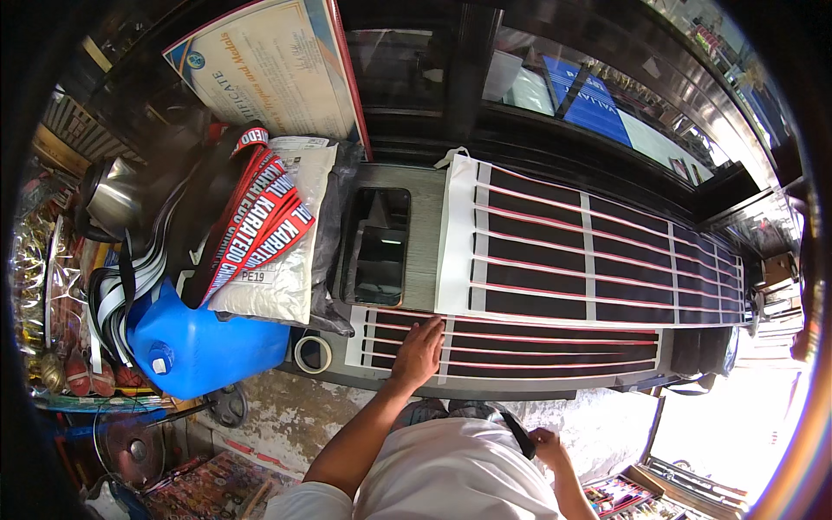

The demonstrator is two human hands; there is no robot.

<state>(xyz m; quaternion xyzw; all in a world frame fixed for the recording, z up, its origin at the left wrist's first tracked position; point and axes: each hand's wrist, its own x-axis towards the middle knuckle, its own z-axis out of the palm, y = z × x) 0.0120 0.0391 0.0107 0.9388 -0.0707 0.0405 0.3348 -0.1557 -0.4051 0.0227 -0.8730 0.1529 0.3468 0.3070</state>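
My left hand [419,351] lies with fingers stretched out on the near banded sheet [520,354], a black sheet with thin red and white lines and pale cross strips. Its fingertips reach the edge of a larger sheet of the same pattern, the far banded sheet [537,221], which has a white left margin. Low beside my body, my right hand [546,447] is closed around the lower end of a slim dark object [517,433]. The kind of that object is not clear.
Left of the sheets, a smartphone [377,247] lies on the grey table. Farther left are a white plastic parcel [299,277], red printed ribbons [260,217], a blue jug [204,338] and a tape roll [313,354]. Behind stands a framed certificate [269,74]. A fan [137,449] is lower left.
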